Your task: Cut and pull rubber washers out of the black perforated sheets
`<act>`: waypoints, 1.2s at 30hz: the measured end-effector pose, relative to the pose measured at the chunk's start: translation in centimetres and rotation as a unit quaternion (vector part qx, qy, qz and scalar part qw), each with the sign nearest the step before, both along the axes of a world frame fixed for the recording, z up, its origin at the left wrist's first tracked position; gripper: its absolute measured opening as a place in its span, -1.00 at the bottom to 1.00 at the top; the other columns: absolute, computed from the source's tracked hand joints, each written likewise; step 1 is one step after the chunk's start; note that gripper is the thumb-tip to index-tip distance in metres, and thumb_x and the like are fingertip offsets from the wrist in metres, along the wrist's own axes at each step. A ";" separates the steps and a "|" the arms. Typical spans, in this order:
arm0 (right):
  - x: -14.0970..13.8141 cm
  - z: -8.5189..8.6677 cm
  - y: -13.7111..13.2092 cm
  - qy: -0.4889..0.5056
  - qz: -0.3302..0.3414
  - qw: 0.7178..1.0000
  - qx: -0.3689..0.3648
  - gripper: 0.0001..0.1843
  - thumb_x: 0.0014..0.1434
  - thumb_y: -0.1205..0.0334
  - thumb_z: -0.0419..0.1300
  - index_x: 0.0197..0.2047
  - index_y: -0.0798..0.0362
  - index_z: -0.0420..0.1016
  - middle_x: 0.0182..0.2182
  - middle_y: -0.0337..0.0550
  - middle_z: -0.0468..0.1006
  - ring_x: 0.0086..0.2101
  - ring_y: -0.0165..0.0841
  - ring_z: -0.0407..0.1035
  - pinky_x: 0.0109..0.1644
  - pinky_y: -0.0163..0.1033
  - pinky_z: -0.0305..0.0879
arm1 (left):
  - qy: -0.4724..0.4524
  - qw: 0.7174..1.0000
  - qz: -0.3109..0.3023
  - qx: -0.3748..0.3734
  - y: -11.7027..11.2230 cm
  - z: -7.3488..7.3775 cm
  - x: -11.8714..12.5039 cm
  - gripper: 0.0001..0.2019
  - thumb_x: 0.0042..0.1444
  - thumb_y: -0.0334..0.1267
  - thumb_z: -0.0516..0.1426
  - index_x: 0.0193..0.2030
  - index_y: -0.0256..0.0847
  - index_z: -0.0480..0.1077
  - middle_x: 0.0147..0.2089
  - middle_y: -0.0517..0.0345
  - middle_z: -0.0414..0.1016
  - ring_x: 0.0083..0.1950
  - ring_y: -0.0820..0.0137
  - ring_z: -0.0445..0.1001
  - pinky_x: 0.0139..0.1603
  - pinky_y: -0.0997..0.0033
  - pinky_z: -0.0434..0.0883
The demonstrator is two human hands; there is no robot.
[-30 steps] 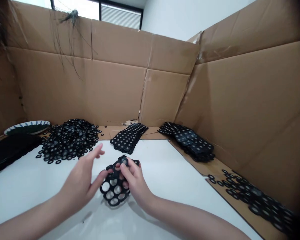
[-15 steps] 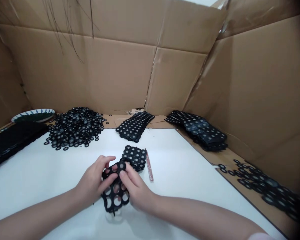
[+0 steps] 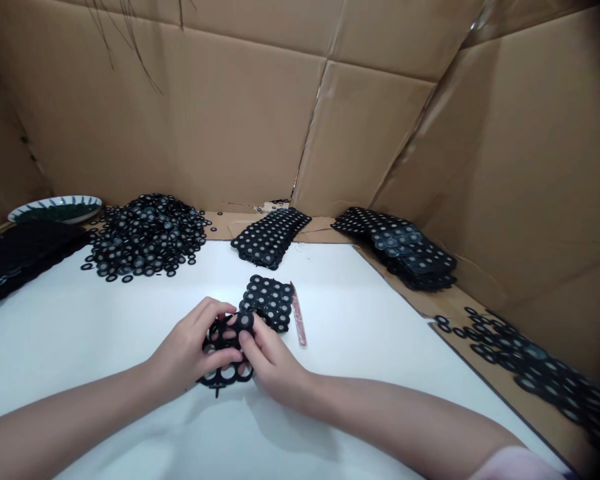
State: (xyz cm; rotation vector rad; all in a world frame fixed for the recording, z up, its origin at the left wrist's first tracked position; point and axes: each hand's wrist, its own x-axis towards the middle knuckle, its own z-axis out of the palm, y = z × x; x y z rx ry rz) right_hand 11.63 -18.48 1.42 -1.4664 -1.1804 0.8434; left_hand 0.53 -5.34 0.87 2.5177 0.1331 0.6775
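Note:
A black rubbery sheet with rows of round holes (image 3: pixel 211 381) is held above the white tabletop and bends between both hands. My left hand (image 3: pixel 187 343) curls around its left side, thumb in front and fingers behind. My right hand (image 3: pixel 277 363) pinches its upper right corner, where a black ring with a pale centre (image 3: pixel 245 321) sits by the thumb. Fingers hide part of the sheet. Just behind lies a small stack of black sheets with pale round centres (image 3: pixel 267 297), and beside it a thin red-and-clear strip (image 3: pixel 299 317).
A heap of loose black rings (image 3: pixel 150 237) lies at the back left, near a striped-rim plate (image 3: pixel 55 208) and a dark stack of sheets (image 3: pixel 23 257). Dotted sheets (image 3: pixel 271 237) lie centre back, more sheets (image 3: pixel 400 247) at right. Loose rings (image 3: pixel 520 353) line the right edge. Cardboard walls (image 3: pixel 230 113) enclose the table.
The sheet has folded, its lower part now tilted up and looking shorter. Both hands keep hold of it. The whole view has shifted slightly, with the table items appearing higher.

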 end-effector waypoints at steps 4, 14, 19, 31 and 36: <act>0.0 0.0 0.0 -0.108 0.005 0.994 0.016 -0.81 0.20 0.34 -0.15 -0.30 0.09 0.25 -0.38 -0.18 0.38 -0.37 -0.42 0.27 -0.27 -0.30 0.23 | -0.088 0.982 0.049 0.160 -0.2 -0.2 -0.5 -0.61 0.01 -0.12 0.15 0.01 -0.05 0.28 -0.11 0.06 0.33 -0.05 0.26 0.27 -0.03 0.20 0.24; 0.3 -0.4 -0.4 -0.266 0.074 0.961 0.016 -0.78 0.11 0.41 -0.14 -0.29 0.14 0.30 -0.28 -0.05 0.43 -0.30 -0.33 0.28 -0.18 -0.20 0.24 | -0.131 0.960 -0.045 0.243 -0.3 0.2 -0.9 -0.71 0.06 -0.27 0.13 -0.05 -0.22 0.29 -0.20 0.05 0.43 -0.13 0.34 0.31 -0.12 0.29 0.27; 0.1 -0.2 -0.2 -0.312 0.112 0.943 0.038 -0.83 0.11 0.39 -0.15 -0.35 0.10 0.23 -0.40 -0.11 0.38 -0.37 -0.37 0.23 -0.23 -0.25 0.27 | -0.152 0.945 -0.036 0.286 -1.0 0.1 -1.3 -0.80 0.10 -0.41 0.04 -0.11 -0.23 0.31 -0.20 0.07 0.45 -0.12 0.34 0.34 -0.10 0.28 0.25; -0.9 0.5 -0.5 -0.313 0.156 0.935 0.061 -0.83 0.03 0.45 -0.11 -0.35 0.11 0.24 -0.30 -0.05 0.37 -0.23 -0.33 0.24 -0.04 -0.18 0.23 | -0.138 0.978 0.114 0.105 1.0 2.2 -1.3 -0.89 0.13 -0.38 -0.03 -0.33 -0.22 0.31 -0.35 0.20 0.43 -0.31 0.48 0.38 -0.29 0.48 0.30; -0.8 -0.8 -0.2 -0.295 0.121 0.946 0.058 -0.92 0.00 0.41 -0.09 -0.46 0.08 0.14 -0.45 -0.15 0.32 -0.43 -0.42 0.20 -0.31 -0.30 0.28 | -0.201 0.945 -0.030 0.255 -1.0 0.7 -1.1 -0.78 0.02 -0.46 0.11 -0.14 -0.30 0.35 -0.24 0.08 0.51 -0.28 0.43 0.43 -0.25 0.42 0.36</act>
